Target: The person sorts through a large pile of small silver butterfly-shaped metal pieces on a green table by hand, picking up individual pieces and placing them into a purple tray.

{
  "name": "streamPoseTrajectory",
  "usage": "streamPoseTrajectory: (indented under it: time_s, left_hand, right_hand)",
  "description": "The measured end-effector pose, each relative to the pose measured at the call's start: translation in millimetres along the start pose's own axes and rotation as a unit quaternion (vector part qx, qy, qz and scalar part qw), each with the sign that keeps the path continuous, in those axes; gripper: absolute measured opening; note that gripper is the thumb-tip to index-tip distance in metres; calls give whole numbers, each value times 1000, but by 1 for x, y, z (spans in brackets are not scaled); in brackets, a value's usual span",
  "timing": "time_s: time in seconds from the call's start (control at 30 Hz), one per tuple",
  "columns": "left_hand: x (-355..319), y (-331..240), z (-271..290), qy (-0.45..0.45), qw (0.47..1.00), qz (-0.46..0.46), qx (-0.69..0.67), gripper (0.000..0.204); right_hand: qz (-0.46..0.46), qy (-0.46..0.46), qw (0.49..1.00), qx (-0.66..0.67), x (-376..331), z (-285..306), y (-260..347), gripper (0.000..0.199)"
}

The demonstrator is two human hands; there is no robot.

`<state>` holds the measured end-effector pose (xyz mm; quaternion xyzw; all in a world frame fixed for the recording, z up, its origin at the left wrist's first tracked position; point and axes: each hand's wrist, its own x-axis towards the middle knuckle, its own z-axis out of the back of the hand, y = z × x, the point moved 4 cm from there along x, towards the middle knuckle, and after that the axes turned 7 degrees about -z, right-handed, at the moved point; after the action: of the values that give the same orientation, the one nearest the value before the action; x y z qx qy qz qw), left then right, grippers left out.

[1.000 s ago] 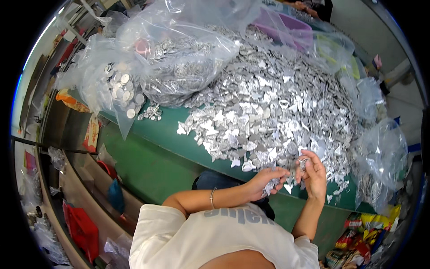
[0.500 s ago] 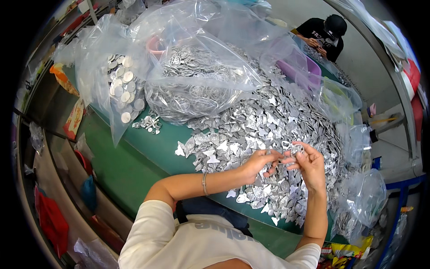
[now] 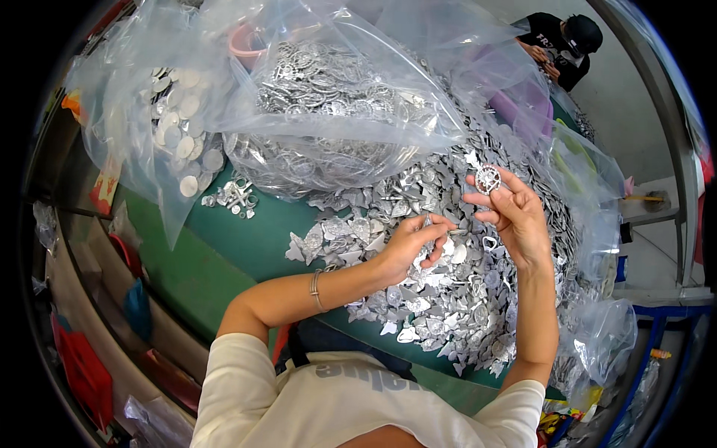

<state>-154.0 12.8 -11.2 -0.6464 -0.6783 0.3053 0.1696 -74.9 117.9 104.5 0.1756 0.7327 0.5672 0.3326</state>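
In the head view, the right hand (image 3: 515, 213) pinches a round silver charm (image 3: 488, 178) above the loose charm pile (image 3: 448, 299), while the left hand (image 3: 412, 243) closes on a small piece (image 3: 427, 221) there. Behind, one clear plastic bag (image 3: 328, 112) holds ring-shaped metal parts, and another bag (image 3: 160, 142) holds pale discs.

Single view: head-worn fisheye camera, looking steeply down from above wearer's shoulders onto green table (image 3: 224, 246). Close range; both forearms enter from lower edge. Straight edges bow toward rim; corners black.
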Motion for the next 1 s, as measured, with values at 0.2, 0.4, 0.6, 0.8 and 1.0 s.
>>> streamPoseTrajectory:
  time_s: [0.2, 0.4, 0.6, 0.8, 1.0]
  left_hand:
    - [5, -12, 8, -33, 990, -134, 4, 33]
    - [7, -12, 8, 11, 989, -137, 48, 27]
    - [6, -9, 6, -17, 990, -133, 53, 23]
    - [6, -7, 9, -18, 990, -129, 47, 23]
    - [8, -15, 7, -49, 986, -148, 62, 36]
  right_hand:
    - [-95, 65, 987, -112, 8, 6, -28, 21]
    - [-128, 77, 963, -226, 3, 7, -43, 15]
    - [-23, 141, 762, -632, 0, -7, -6, 18]
    - [170, -12, 911, -376, 25, -53, 66, 14]
    - [343, -106, 766, -534, 44, -110, 58, 16]
